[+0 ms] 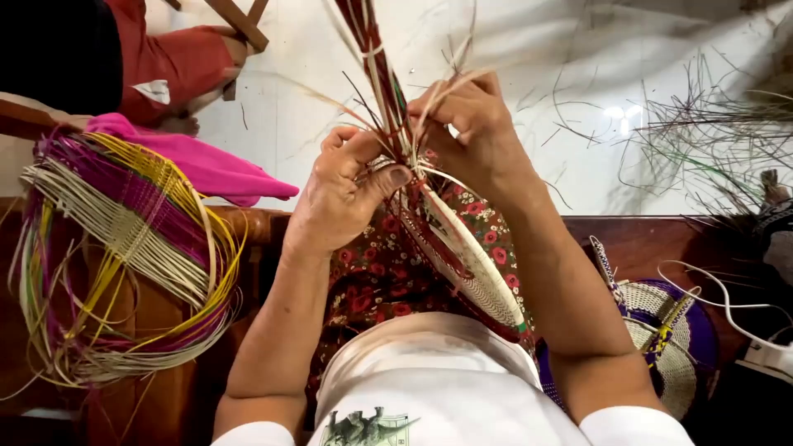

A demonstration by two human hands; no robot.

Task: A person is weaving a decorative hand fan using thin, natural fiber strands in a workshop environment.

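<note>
At the far left, a coil of pale, yellow and purple weaving strands (124, 256) was observed resting on the brown wooden bench (652, 239), with a pink cloth (206, 165) lying just behind it. A second person's red garment (173, 62) was noted at the upper left, on the white floor (529, 66).

The left hand (343, 198) was seen closed around the gathered strands, the thumb pressed flat against the weave and the remaining fingers curled behind it. The partly woven item (471, 264), pale with dark red banding, was held edge-on between both hands above the floral-print lap, its loose red and pale strand ends (376, 58) rising towards the top of the view.

The right hand (475, 132) was recorded with fingertips pressed together, pinching thin pale strands at the upper edge of the weave.

To the right, a finished purple and cream woven piece (677, 339) was found on the bench beside a white cable (727, 306). Loose fibre offcuts (710, 132) were scattered on the floor beyond.
</note>
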